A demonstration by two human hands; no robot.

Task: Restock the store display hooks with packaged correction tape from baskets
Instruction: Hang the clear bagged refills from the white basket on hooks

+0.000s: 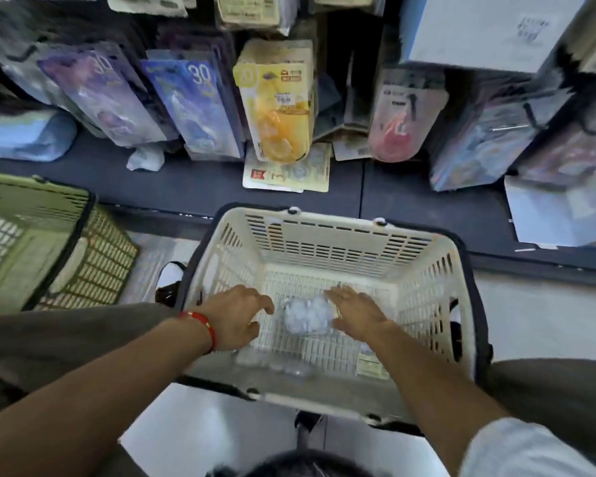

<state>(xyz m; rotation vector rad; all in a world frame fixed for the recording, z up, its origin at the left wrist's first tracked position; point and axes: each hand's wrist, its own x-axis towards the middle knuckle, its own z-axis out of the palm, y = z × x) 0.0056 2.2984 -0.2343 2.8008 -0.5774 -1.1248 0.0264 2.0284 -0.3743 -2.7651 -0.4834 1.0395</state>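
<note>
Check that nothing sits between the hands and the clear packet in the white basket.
Nothing visible does. The left hand and right hand reach inside the white basket, open on either side of the clear packet; only bare basket floor lies between.

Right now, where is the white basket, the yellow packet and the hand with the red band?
white basket [327,232]: head view, on its far wall.
yellow packet [279,108]: head view, on its front.
left hand [236,316]: head view, on its back, beside the red band.
</note>
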